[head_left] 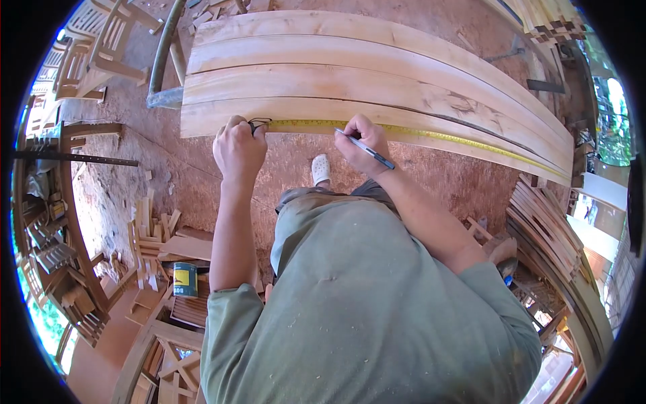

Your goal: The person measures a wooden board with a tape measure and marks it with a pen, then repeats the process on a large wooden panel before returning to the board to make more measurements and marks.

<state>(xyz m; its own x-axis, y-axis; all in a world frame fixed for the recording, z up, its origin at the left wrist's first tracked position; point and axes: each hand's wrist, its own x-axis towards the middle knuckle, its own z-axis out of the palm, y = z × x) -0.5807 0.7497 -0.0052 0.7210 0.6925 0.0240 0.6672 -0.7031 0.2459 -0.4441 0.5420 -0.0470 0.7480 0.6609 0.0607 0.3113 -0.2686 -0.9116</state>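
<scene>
Several long pale planks (289, 82) lie side by side in front of me. A yellow tape measure (464, 140) stretches along the nearest plank toward its right end. My left hand (239, 147) is closed on the tape's left end, where a dark piece with a thin loop shows by the thumb. Further right, my right hand (363, 145) grips a pen (367, 149), its tip close to the tape at the plank's near edge.
Wooden chairs (101, 50) stand at the upper left. A metal frame (161, 97) touches the planks' left side. Lower left are a tin can (185, 280) and wood offcuts. Stacked strips (548, 229) lie on the right. My shoe (321, 170) rests on the floor.
</scene>
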